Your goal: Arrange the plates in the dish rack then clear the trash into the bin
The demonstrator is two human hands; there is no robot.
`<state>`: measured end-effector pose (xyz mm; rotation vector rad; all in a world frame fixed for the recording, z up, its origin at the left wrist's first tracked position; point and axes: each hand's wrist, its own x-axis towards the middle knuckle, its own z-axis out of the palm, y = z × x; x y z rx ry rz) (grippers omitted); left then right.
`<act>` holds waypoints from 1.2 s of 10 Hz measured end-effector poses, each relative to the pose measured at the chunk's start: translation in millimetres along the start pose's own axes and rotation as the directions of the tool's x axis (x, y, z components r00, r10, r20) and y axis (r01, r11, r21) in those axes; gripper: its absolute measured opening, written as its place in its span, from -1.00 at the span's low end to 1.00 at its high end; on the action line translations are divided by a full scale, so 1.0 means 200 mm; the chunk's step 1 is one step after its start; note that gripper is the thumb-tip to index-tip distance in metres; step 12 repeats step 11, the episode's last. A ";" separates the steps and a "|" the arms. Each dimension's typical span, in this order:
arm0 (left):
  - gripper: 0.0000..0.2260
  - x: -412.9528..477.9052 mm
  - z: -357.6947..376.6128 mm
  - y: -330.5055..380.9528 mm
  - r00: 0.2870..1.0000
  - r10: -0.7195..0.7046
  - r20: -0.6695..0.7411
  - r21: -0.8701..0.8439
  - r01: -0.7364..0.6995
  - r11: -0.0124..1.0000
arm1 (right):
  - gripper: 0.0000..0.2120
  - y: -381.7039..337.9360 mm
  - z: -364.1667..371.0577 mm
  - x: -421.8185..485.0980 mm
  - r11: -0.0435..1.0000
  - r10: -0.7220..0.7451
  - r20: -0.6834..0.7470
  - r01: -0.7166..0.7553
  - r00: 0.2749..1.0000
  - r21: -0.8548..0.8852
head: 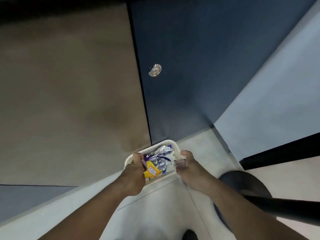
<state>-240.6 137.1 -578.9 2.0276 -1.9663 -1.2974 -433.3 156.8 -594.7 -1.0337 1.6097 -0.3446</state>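
Forearms (97,207): both bare, reaching up from the bottom edge to meet at a white tray (166,142).
Left grip (136,168): fingers curled round the tray's left edge, holding it.
Right grip (188,168): closed round the tray's right edge; something clear and blurred sits under the fingers.
Trash (160,161): lies inside the tray, between the two grips.
Yellow packet (152,171): near-left corner of the tray, just beside the left grip.
Silver wrapper (163,150): toward the tray's far edge, over purple wrapping.
Below: pale tiled floor (155,213).
Beyond: dark blue door (190,49) with round metal lock (155,70).
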 end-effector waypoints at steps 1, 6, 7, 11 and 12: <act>-0.81 0.15 0.13 -0.12 0.997 0.058 -0.041 0.020 -0.057 0.998 | -0.66 0.16 0.08 0.21 0.949 -0.138 -0.009 0.129 0.990 -0.286; -0.58 0.66 0.54 -0.49 0.923 -0.284 -0.260 -0.106 0.265 0.958 | -0.81 0.34 0.36 0.86 0.496 -0.403 -0.021 0.200 0.915 -0.845; -0.75 0.69 0.59 -0.50 0.932 -0.267 -0.245 -0.110 0.247 0.963 | -0.81 0.35 0.40 0.92 0.534 -0.336 -0.013 0.179 0.942 -0.826; -0.78 0.53 0.40 -0.41 0.988 -0.080 0.130 0.106 0.066 0.992 | -0.65 0.26 0.30 0.74 0.936 -0.118 0.107 0.147 0.987 -0.321; -0.78 0.53 0.40 -0.41 0.988 -0.080 0.130 0.106 0.066 0.992 | -0.65 0.26 0.30 0.74 0.936 -0.118 0.107 0.147 0.987 -0.321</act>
